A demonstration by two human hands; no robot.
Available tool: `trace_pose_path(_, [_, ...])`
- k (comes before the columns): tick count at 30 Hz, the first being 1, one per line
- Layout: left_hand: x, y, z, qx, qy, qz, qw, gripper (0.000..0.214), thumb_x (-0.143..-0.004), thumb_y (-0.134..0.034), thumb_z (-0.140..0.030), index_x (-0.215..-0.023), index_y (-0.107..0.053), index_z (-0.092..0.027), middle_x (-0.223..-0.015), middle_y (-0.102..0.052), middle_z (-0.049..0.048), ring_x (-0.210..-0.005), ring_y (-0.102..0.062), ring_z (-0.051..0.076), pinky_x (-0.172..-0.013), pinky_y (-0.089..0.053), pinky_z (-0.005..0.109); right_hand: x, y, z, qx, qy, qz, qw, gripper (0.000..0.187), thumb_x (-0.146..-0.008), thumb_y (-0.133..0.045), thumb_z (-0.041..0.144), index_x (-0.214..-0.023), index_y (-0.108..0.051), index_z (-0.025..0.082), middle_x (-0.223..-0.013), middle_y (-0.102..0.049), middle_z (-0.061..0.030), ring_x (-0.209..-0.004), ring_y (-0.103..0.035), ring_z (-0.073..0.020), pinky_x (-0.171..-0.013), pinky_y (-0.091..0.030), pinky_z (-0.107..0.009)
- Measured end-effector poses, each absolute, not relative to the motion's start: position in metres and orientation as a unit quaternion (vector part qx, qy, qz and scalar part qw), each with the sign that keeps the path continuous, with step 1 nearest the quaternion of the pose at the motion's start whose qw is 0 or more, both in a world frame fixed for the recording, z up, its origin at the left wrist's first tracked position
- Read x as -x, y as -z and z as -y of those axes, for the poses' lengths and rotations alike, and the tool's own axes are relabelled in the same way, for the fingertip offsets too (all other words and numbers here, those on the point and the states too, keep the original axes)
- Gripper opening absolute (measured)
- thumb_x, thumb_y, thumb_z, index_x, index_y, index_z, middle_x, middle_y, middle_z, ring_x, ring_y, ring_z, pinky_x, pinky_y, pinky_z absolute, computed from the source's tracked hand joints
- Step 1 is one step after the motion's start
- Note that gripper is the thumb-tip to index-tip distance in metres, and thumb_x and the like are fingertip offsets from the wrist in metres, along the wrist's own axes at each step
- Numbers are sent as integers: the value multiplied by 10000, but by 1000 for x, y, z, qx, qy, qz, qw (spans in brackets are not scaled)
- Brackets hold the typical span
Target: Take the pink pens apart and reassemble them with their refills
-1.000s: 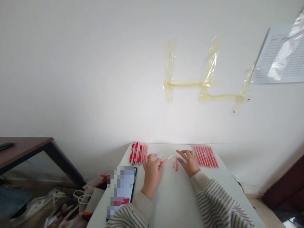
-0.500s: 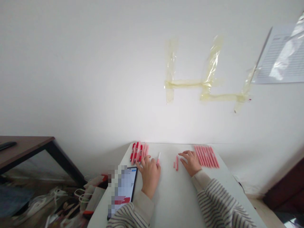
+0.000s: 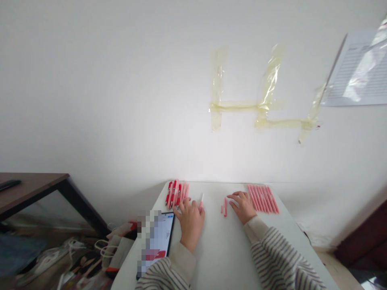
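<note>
My left hand [image 3: 190,220] is closed round a thin pen [image 3: 201,200], its white tip poking out past my fingers. It sits right beside the red pile [image 3: 176,193], close enough to reach, I'd say. My right hand [image 3: 243,207] lies flat and loose on the table [image 3: 223,249], holding nothing, with its fingertips next to the pieces [image 3: 224,208] and the pink row [image 3: 262,198] just beyond.

One single view is given, taken from the head of the person. It is directed forward and only slightly down, so most of the picture is filled by the white wall [image 3: 121,80]. The tabletop [image 3: 217,249] is seen near, at the lower edge, with the left hand [image 3: 191,219] and the right hand [image 3: 243,206].
</note>
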State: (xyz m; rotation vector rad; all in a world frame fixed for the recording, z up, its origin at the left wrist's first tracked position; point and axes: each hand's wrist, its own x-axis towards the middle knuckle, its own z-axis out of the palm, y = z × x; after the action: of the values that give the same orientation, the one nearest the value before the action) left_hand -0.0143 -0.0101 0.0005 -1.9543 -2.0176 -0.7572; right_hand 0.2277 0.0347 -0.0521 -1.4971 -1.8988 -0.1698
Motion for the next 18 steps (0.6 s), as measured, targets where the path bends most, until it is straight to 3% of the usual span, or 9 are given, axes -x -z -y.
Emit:
trace_pose_path(5, [10, -2, 11, 675, 281, 676, 91, 191, -826, -619, -314, -970, -696, -216, -1244, -557, 115, -1222, -432, 331, -1097, -229, 672, -228, 53, -36, 572, 56, 738, 353, 254, -896, -600, 255, -1095, -739, 330, -1074, -652, -79, -1050, -535, -275, -897, -477, -449])
trace_pose_path(8, [-1, -5, 13, 714, 298, 631, 60, 188, -815, -653, -257, -998, -696, -258, -1280, -540, 91, -1249, -419, 308, -1115, -256, 633, -229, 54, -37, 569, 57, 739, 356, 246, -895, -604, 251, -1081, -745, 326, -1065, -657, -81, -1048, -542, -276, -897, -478, -453])
trace_pose_path(18, [-40, 5, 0, 737, 315, 598, -14, 95, -746, -764, -304, -839, -744, -310, -1266, -566, 48, -1269, -402, 324, -1111, -199, 748, -237, 61, -45, 561, 47, 748, 353, 255, -893, -594, 271, -1087, -745, 341, -1057, -656, -81, -1021, -553, -277, -878, -479, -452])
